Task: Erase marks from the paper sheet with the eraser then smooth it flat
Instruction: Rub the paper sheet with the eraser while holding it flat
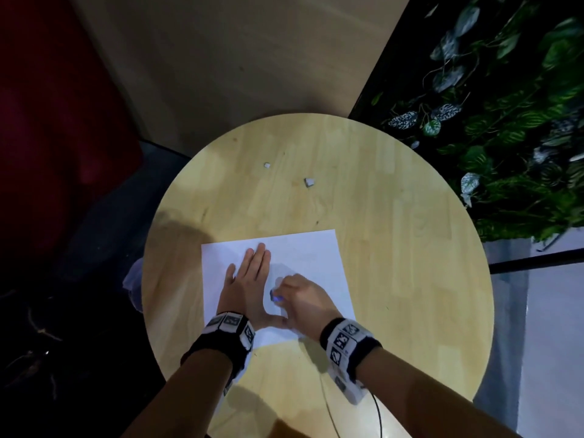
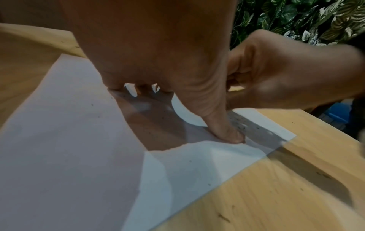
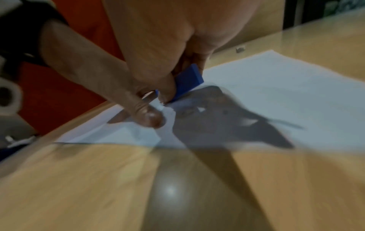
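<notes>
A white paper sheet point(image 1: 303, 254) lies on the round wooden table point(image 1: 395, 248), near its front. My left hand point(image 1: 246, 279) lies flat on the sheet's left half, fingers straight, thumb point(image 2: 227, 132) pressed down. My right hand point(image 1: 300, 295) is just to its right and pinches a blue eraser point(image 3: 187, 81) whose lower end touches the paper point(image 3: 276, 93). In the head view only a bit of the eraser point(image 1: 274, 295) shows between the fingers. Dark eraser crumbs point(image 2: 237, 121) speckle the paper point(image 2: 69, 140) near the thumb.
Two small pale scraps point(image 1: 309, 182) point(image 1: 267, 165) lie on the far part of the table. A leafy plant wall point(image 1: 505, 121) stands at the right, a dark red surface point(image 1: 47, 121) at the left. A cable point(image 1: 376, 415) hangs from my right wrist.
</notes>
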Motion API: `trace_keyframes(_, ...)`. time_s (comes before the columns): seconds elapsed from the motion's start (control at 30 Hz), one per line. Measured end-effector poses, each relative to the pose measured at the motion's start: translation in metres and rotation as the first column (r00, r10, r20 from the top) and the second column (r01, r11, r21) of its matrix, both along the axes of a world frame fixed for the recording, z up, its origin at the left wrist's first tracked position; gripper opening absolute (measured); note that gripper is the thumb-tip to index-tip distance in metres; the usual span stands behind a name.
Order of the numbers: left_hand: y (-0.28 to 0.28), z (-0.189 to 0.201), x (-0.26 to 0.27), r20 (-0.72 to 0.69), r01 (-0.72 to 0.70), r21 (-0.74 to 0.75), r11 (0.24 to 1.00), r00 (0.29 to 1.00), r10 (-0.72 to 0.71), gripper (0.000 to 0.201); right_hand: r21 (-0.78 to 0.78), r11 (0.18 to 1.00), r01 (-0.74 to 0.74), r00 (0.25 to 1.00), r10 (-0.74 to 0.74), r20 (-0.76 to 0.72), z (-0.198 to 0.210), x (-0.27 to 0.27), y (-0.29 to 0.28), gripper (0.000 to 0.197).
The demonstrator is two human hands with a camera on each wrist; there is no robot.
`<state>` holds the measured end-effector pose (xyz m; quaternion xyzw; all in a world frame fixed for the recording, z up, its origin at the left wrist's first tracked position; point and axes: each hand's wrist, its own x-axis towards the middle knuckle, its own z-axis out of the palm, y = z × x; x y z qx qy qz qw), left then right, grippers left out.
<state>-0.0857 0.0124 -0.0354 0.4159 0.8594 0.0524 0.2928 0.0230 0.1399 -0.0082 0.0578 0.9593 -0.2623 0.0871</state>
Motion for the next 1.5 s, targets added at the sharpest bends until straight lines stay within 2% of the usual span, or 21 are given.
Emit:
trace_keyframes(0.03,0.0,0.0,0.0,0.003,0.002,-0.009,1.0,1.0,-0.002,0.15,0.026,1.0,-0.004,1.0,0.005,-0.022,-0.002,-0.01,0.006,0.012)
trace_keyframes(0.13,0.001,0.001,0.0,0.008,0.004,-0.027,1.0,1.0,-0.003,0.15,0.028,0.978,0.205,0.976,-0.203,-0.08,-0.005,-0.037,0.018,0.018)
trace_keyframes(0.17,0.0,0.001,0.0,0.012,-0.001,-0.018,1.0,1.0,0.002,0.15,0.023,0.972,0.235,0.969,-0.232,-0.085,-0.006,-0.035,0.016,0.018)
trace_keyframes(0.23,0.0,-0.001,0.001,0.019,-0.012,0.002,1.0,1.0,0.012,0.151,0.014,0.983,0.184,0.98,-0.182,-0.081,-0.008,-0.015,0.004,0.018)
trace_keyframes(0.33,0.0,-0.002,0.002,-0.012,-0.02,0.018,1.0,1.0,0.021,0.149,-0.055,0.998,0.004,0.999,-0.006,-0.048,-0.002,0.016,-0.009,0.008)
trace_keyframes(0.4,0.0,-0.001,0.001,-0.008,-0.017,0.005,1.0,1.0,0.017,0.15,-0.034,0.999,-0.036,0.998,0.034,-0.043,-0.002,0.001,0.003,0.008)
trace_keyframes(0.5,-0.001,-0.001,0.0,0.017,-0.017,-0.002,1.0,1.0,0.017,0.149,-0.011,0.977,0.211,0.973,-0.211,-0.09,-0.007,-0.039,0.02,0.011)
trace_keyframes(0.57,-0.001,-0.001,0.001,0.017,-0.016,-0.003,1.0,1.0,0.016,0.15,-0.027,0.958,0.287,0.951,-0.288,-0.114,-0.008,-0.041,0.013,0.013)
trace_keyframes(0.7,-0.001,0.001,0.002,-0.006,-0.016,0.006,1.0,1.0,0.016,0.144,-0.101,0.993,0.06,0.997,-0.065,-0.049,0.005,-0.007,-0.011,0.03)
trace_keyframes(0.73,-0.001,0.001,0.001,0.003,-0.02,0.007,1.0,1.0,0.02,0.145,-0.092,0.995,0.039,0.999,-0.042,-0.03,0.007,-0.013,-0.006,0.027)
trace_keyframes(0.8,-0.001,0.0,0.001,0.02,-0.026,-0.009,1.0,0.999,0.026,0.148,-0.025,0.994,0.102,0.994,-0.103,-0.033,0.003,-0.037,0.012,0.016)
trace_keyframes(0.9,0.0,-0.001,0.001,0.019,-0.022,-0.025,0.999,1.0,0.022,0.15,0.017,0.956,0.294,0.953,-0.292,-0.074,-0.005,-0.058,0.023,0.015)
trace_keyframes(0.97,0.0,-0.001,0.002,0.022,-0.031,-0.013,0.999,0.999,0.032,0.151,-0.009,0.968,0.25,0.965,-0.249,-0.086,-0.004,-0.041,0.005,0.018)
trace_keyframes(1.03,0.0,-0.001,0.002,-0.001,-0.033,-0.004,0.999,0.999,0.033,0.147,-0.052,0.992,0.116,0.99,-0.12,-0.075,0.005,-0.012,-0.012,0.029)
trace_keyframes(1.1,0.0,0.0,0.002,-0.01,-0.025,-0.007,1.0,1.0,0.025,0.145,-0.059,0.998,0.036,0.999,-0.038,-0.038,0.012,-0.007,-0.009,0.022)
trace_keyframes(1.17,0.0,0.001,0.001,0.01,-0.03,-0.02,0.999,1.0,0.03,0.147,0.003,0.997,0.078,0.996,-0.077,-0.04,0.008,-0.03,0.008,0.01)
trace_keyframes(1.23,0.0,0.001,0.0,0.019,-0.022,-0.029,0.999,1.0,0.023,0.148,0.03,0.975,0.22,0.974,-0.217,-0.067,-0.001,-0.054,0.023,0.01)
trace_keyframes(1.3,0.001,0.001,0.001,0.014,-0.007,-0.037,0.999,1.0,0.007,0.149,0.01,0.963,0.268,0.959,-0.265,-0.099,-0.005,-0.054,0.018,0.011)
trace_keyframes(1.37,0.001,0.002,0.002,0.006,-0.02,-0.013,1.0,1.0,0.02,0.146,-0.047,0.98,0.191,0.978,-0.194,-0.074,-0.003,-0.03,-0.003,0.013)
trace_keyframes(1.43,0.0,0.002,0.002,-0.017,-0.03,0.017,0.999,0.999,0.03,0.137,-0.091,0.995,0.05,0.998,-0.053,-0.031,0.008,-0.01,-0.015,0.017)
trace_keyframes(1.5,0.0,0.003,0.002,-0.012,-0.032,0.006,0.999,0.999,0.032,0.142,-0.044,0.999,-0.013,1.0,0.014,0.005,0.008,-0.023,-0.003,0.013)
